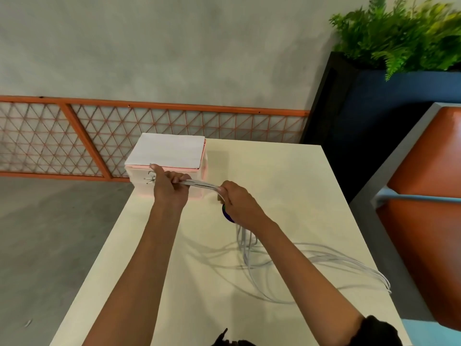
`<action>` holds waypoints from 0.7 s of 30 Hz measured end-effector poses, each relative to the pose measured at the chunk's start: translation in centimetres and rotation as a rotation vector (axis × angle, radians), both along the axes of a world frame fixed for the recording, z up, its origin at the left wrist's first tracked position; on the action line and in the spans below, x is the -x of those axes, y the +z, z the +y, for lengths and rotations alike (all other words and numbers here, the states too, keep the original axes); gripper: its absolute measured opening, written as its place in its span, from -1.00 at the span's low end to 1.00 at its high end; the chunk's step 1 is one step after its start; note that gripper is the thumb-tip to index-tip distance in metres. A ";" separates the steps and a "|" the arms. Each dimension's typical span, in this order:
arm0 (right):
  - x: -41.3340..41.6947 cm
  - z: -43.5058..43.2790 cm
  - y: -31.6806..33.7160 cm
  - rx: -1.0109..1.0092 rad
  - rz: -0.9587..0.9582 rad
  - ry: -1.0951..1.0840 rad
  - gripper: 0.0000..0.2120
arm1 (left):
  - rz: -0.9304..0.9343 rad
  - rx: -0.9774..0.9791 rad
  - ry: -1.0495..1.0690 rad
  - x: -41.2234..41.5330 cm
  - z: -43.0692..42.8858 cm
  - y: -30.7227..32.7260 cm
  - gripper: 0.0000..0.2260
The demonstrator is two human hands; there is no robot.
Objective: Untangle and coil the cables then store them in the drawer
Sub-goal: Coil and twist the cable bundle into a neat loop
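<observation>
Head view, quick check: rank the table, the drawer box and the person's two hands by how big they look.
1. table
2. drawer box, though it sits farther from the camera
3. left hand and right hand, both gripping the cables: they look about alike, so not ranked.

Both hands grip a bundle of white cables (pixel 203 184) above the cream table (pixel 287 171): left hand (pixel 169 187) by the drawer box (pixel 167 156), right hand (pixel 237 198) beside it, loops trailing rightward.
</observation>
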State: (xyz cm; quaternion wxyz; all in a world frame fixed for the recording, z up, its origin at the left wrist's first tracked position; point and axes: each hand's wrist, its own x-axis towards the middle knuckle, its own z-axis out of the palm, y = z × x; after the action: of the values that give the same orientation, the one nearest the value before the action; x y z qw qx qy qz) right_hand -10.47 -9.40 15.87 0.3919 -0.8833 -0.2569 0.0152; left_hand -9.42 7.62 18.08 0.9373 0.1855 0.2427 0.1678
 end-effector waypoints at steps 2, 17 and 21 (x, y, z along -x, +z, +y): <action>0.5 0.5 -0.3 -0.038 -0.034 -0.025 -0.84 | 0.003 -0.003 0.019 0.0 -0.5 0.2 -0.55; 0.4 2.3 1.2 -0.393 0.444 0.084 -0.69 | -0.218 -0.001 -0.237 -0.5 -1.7 2.0 -0.50; 0.4 1.4 2.3 -0.463 0.696 0.173 -0.61 | -0.255 -0.004 -0.332 0.3 -1.4 2.0 -0.46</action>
State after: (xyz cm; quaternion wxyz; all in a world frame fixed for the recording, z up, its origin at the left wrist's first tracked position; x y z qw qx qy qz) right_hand -10.84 -7.97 18.22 0.6405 -0.6894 -0.1790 0.2871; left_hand -9.72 6.21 20.11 0.9748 0.2023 0.0879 0.0339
